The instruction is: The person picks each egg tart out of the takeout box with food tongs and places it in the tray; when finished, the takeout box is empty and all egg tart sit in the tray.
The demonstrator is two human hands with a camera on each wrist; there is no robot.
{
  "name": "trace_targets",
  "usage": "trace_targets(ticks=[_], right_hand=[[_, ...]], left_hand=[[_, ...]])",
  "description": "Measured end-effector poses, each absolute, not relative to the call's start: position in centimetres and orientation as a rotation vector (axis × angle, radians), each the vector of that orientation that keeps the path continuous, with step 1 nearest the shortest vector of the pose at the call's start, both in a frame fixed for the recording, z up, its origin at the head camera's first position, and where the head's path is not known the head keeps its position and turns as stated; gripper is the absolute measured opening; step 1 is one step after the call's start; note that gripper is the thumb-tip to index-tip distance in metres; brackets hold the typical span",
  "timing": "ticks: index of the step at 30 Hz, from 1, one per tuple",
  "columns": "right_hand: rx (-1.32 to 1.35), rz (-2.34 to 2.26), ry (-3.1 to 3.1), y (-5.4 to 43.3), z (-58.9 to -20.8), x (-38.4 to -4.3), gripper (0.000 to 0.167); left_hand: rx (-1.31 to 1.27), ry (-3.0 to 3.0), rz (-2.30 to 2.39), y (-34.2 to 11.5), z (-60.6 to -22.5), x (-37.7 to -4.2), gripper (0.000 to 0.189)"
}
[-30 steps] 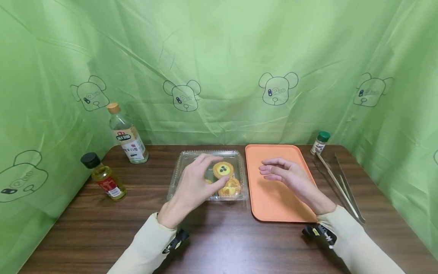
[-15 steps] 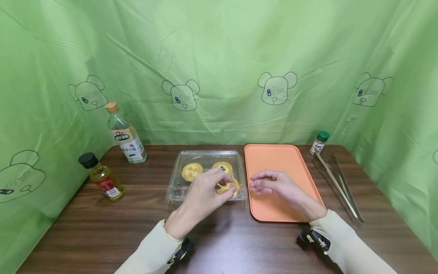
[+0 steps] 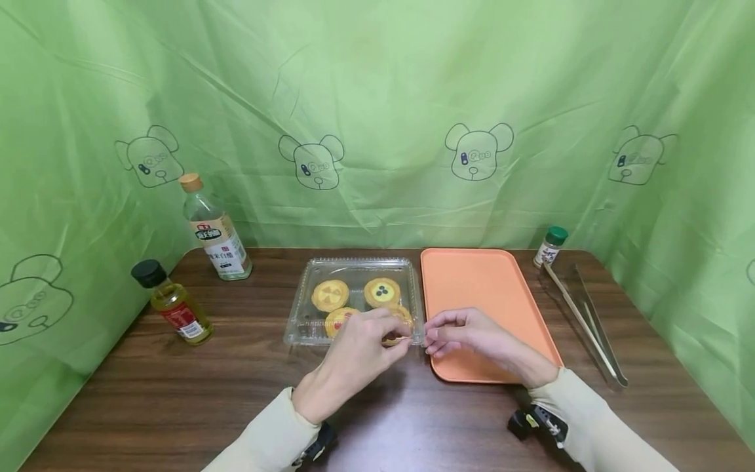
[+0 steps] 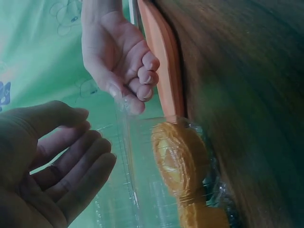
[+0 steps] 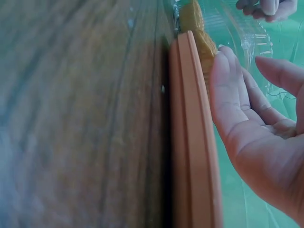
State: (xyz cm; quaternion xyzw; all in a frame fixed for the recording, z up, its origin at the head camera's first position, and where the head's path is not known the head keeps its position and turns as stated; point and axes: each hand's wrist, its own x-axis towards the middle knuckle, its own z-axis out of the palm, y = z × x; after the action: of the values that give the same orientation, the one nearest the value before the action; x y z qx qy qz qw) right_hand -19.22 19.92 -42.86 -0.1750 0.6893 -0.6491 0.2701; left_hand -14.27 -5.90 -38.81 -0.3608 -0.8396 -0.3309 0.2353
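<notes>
Clear plastic container sits mid-table on my feed, four tarts inside: one with dark blue berries, one with yellow wedges, one with red pieces, the fourth partly covered by fingers. Left hand at its near side, fingers loosely bent, thumb close to the index; I see nothing held. Right hand by its near right corner, over the edge of the orange tray; fingers fairly straight, thumb apart. Whether it touches the plastic, I cannot tell.

Writing: tall bottle, far left, pale label; I read 米白醋, the brand mark above too small. Nearer bottle of yellow liquid, red label, illegible from here. Green-capped shaker, right, print unreadable. Metal tongs lie before it. Green backdrop carries bear-head outlines, their round lettering too faint for me.
</notes>
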Motion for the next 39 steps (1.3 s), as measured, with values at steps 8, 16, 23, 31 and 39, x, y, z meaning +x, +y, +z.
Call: trace_targets(ticks=[8, 16, 23, 31, 39], right_hand=[[-0.45, -1.769, 1.795, 19.7, -42.7, -18.9, 0.029], [-0.42, -1.792, 1.741, 19.4, -42.9, -18.8, 0.024], [-0.424, -1.799, 1.718, 19.3, -43.0, -18.7, 0.018], [-0.442, -1.796, 1.744, 19.0, -43.2, -18.5, 0.017], [-0.448, -1.808, 1.765, 18.8, -43.4, -18.3, 0.014]], left_hand=[[-0.963, -2.342, -0.766, -5.6, -39.0, -14.1, 0.011], [-0.935, -2.366, -0.664, -5.2, -39.4, -13.7, 0.01], [-0.947, -2.364, -0.533, -5.1, -40.0, -13.7, 0.011], [-0.95, -2.325, -0.51, -5.1, -40.4, -13.8, 0.011], [-0.96, -2.245, -0.459, -4.9, -41.1, -13.8, 0.012]])
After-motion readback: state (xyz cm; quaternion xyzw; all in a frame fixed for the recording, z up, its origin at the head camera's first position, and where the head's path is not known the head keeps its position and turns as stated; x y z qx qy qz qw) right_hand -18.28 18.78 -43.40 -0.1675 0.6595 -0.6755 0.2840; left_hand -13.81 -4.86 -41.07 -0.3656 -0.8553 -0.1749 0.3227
